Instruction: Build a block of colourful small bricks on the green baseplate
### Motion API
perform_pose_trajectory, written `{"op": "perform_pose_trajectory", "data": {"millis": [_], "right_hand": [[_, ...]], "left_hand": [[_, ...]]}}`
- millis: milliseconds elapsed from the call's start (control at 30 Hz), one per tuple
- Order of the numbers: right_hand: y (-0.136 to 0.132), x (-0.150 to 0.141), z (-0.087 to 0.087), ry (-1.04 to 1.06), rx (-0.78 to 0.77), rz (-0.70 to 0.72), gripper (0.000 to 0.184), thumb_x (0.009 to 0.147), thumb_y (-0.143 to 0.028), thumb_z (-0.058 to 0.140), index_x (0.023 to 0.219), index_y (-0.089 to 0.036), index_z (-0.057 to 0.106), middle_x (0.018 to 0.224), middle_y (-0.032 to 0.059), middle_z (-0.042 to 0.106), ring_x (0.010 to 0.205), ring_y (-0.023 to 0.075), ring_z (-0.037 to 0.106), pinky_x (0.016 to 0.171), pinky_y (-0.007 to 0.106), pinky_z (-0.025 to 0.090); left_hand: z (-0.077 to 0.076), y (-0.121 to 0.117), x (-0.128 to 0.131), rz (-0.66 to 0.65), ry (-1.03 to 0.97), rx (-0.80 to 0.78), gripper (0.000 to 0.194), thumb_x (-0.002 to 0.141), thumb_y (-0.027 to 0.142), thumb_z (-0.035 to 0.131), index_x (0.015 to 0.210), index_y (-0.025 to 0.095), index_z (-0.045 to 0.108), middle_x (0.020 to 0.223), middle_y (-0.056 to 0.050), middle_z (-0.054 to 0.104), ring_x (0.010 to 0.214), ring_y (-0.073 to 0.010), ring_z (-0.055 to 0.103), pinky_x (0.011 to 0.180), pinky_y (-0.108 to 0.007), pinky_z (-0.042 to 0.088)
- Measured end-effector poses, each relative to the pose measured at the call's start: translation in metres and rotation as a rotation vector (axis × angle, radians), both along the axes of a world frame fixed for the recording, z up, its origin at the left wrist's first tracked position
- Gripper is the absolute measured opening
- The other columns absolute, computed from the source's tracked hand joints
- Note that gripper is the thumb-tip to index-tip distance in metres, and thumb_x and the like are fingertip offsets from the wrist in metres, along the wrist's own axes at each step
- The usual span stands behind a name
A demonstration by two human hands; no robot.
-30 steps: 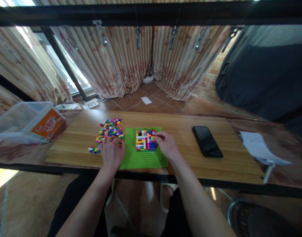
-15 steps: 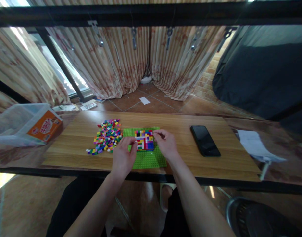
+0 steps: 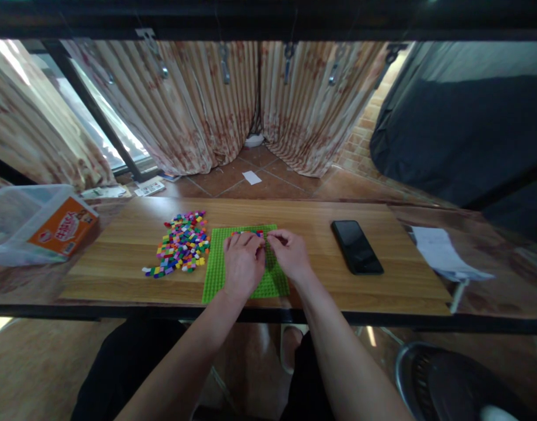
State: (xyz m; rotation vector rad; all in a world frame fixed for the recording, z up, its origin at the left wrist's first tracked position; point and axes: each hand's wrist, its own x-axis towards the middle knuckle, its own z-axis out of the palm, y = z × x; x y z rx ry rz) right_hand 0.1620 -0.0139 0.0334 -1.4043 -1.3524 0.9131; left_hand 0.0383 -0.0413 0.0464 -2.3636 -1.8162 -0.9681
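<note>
A green studded baseplate (image 3: 214, 264) lies on the wooden tabletop. On it sits a block of small multicoloured toy bricks (image 3: 258, 233), mostly covered by my left hand (image 3: 243, 262). That hand's fingers are bent and drawn together over the block; whatever they hold is hidden. Just to its right, my right hand (image 3: 290, 252) has thumb and forefinger pinched at the block's right edge, the fingertips of both hands almost meeting. Any brick in that pinch is too small to make out. Left of the baseplate spreads a loose pile of small coloured bricks (image 3: 183, 242).
A black phone (image 3: 357, 247) lies right of the baseplate. Farther right are white papers (image 3: 444, 254) beyond the board. At the far left stands a clear plastic tub (image 3: 35, 204) with an orange label. A dark bar crosses the top of the view.
My left hand has moved right, from the block's left side to over it, hiding most of it. My right hand stays pinched at the right edge. The view has shifted slightly.
</note>
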Motion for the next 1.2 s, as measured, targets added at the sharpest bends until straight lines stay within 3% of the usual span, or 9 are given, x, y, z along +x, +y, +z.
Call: {"op": "perform_pose_trajectory", "data": {"millis": [300,567,1200], "right_hand": [[0.001,0.002,-0.009,-0.056,-0.055,0.031,0.015,0.078,-0.024,0.061,0.082,-0.019,0.075,0.083,0.0051,0.076,0.076,0.0175,0.068,0.074,0.031,0.051],[0.007,-0.001,-0.017,0.087,-0.122,0.054,0.016,0.072,-0.023,0.063,0.081,-0.017,0.075,0.073,0.0033,0.074,0.068,0.0156,0.066,0.065,0.027,0.052],[0.004,-0.002,-0.009,0.209,-0.191,0.055,0.018,0.064,-0.023,0.067,0.079,-0.015,0.073,0.066,0.0011,0.07,0.057,0.0121,0.059,0.058,0.025,0.047]], "left_hand": [[0.002,0.002,0.004,0.061,-0.057,-0.021,0.007,0.083,0.019,0.06,0.079,0.022,0.066,0.091,-0.006,0.071,0.092,-0.0268,0.06,0.085,-0.044,0.041],[0.0,0.004,0.002,0.031,-0.129,-0.026,0.008,0.082,0.016,0.059,0.076,0.021,0.062,0.086,-0.006,0.067,0.087,-0.0244,0.06,0.085,-0.042,0.045],[-0.006,0.002,-0.001,-0.035,-0.219,0.008,0.012,0.081,0.009,0.057,0.079,0.019,0.061,0.092,-0.007,0.064,0.091,-0.0232,0.058,0.087,-0.039,0.048]]}}
